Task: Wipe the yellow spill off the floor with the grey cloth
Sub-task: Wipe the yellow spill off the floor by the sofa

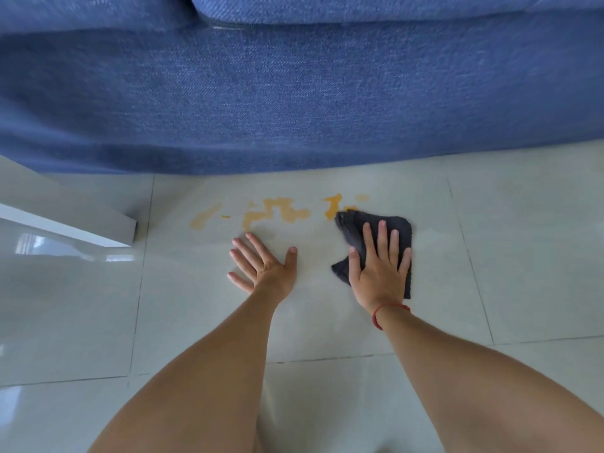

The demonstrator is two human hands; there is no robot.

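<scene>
A yellow spill (277, 212) spreads in several patches across a pale floor tile, just in front of the sofa. The grey cloth (354, 228) lies on the floor at the spill's right end, its far corner touching the rightmost yellow patch. My right hand (380, 269) presses flat on top of the cloth with fingers spread; a red string circles that wrist. My left hand (263, 264) rests flat on the bare tile just below the middle of the spill, fingers apart and holding nothing.
A blue fabric sofa (294, 93) fills the top of the view, its base meeting the floor right behind the spill. A white furniture edge (65, 227) juts in from the left. Glossy pale tiles (65, 305) with dark grout lines cover the floor.
</scene>
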